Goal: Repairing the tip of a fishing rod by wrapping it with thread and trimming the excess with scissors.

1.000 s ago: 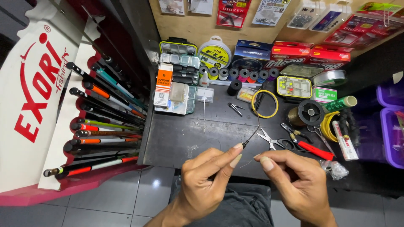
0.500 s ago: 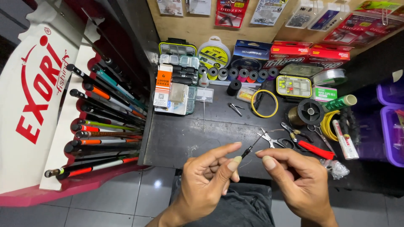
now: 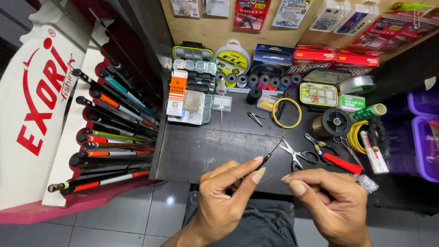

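Note:
My left hand (image 3: pixel 227 195) pinches the lower end of a thin dark rod tip (image 3: pixel 270 153) between thumb and forefinger, and the tip points up and to the right over the black table (image 3: pixel 196 146). My right hand (image 3: pixel 330 201) is beside it, fingers curled, thumb and forefinger pinched as if on a fine line that I can barely see. A thin strand runs up from the rod tip toward the yellow line coil (image 3: pixel 287 112). Scissors (image 3: pixel 297 155) lie just beyond both hands.
A rack of fishing rods (image 3: pixel 107 132) stands to the left. Tackle boxes (image 3: pixel 190 98), line spools (image 3: pixel 256 81), a dark reel spool (image 3: pixel 336 122), red-handled pliers (image 3: pixel 336 160) and packaged boxes (image 3: pixel 329 59) crowd the table's back and right. Purple bins (image 3: pixel 425 132) sit far right.
Both hands have drifted slightly lower and closer together. The rod tip has tilted more to the right, and my left thumb and forefinger have shifted their pinch along it.

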